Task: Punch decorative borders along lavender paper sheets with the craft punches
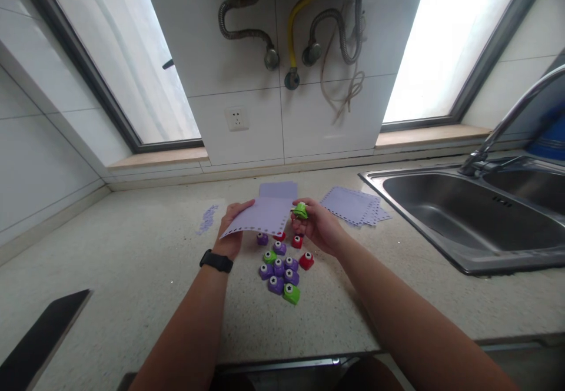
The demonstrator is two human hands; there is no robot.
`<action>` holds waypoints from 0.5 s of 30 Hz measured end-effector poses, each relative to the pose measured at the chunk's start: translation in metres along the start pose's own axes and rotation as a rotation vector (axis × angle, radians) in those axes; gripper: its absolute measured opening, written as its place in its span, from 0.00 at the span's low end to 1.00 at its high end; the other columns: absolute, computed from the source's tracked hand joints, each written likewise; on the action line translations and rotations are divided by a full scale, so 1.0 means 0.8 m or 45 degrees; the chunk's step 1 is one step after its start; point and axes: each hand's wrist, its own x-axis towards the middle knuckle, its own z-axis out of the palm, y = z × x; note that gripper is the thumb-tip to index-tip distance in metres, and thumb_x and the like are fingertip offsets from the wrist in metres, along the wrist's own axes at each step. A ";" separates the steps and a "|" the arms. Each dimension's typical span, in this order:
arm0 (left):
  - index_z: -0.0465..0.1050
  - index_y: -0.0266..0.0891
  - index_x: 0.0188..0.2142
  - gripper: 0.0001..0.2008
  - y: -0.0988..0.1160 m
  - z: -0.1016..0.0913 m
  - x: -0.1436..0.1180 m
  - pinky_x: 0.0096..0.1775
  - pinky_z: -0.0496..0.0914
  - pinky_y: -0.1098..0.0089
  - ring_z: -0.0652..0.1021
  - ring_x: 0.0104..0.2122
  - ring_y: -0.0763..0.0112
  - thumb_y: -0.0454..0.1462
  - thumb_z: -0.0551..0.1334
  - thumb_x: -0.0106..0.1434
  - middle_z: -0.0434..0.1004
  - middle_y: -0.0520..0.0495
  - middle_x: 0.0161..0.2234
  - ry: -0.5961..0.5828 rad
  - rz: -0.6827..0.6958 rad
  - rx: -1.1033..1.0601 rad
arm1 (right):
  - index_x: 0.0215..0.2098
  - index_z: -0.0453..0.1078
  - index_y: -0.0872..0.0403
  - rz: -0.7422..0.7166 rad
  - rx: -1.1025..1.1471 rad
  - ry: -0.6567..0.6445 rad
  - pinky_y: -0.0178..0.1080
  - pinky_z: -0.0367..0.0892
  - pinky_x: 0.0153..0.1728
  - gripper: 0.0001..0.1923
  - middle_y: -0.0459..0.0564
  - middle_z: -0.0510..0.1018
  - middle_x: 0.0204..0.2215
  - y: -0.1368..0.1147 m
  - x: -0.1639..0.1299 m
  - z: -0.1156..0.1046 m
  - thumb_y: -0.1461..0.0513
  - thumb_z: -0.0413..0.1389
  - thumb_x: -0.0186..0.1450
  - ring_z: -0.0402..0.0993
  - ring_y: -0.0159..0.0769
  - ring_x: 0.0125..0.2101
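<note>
My left hand [233, 219] grips the left edge of a lilac sheet of paper [262, 211], held up above the counter. A row of small punched holes runs along the sheet's near edge and up part of its right side. Between the fingers of my right hand [318, 224] is a green craft punch [301, 210], just beside the sheet's right edge. Below both hands, several small purple, green and red punches stand in a cluster, among them a purple punch [276, 285], a green punch [291, 292] and a red punch [306, 260].
A stack of lilac sheets with punched edges [348, 204] lies to the right, near the steel sink [424, 202]. Behind my hands rests another lilac sheet [279, 189]. Small paper cut-outs [207, 220] are heaped at left. A black flat object [46, 335] is at lower left.
</note>
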 end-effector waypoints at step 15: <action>0.86 0.48 0.42 0.14 -0.002 0.000 0.003 0.51 0.69 0.67 0.71 0.45 0.64 0.40 0.69 0.55 0.66 0.45 0.44 0.034 0.072 0.129 | 0.52 0.66 0.51 -0.086 -0.058 -0.135 0.37 0.74 0.36 0.16 0.49 0.77 0.33 0.006 -0.004 -0.005 0.57 0.58 0.68 0.79 0.34 0.33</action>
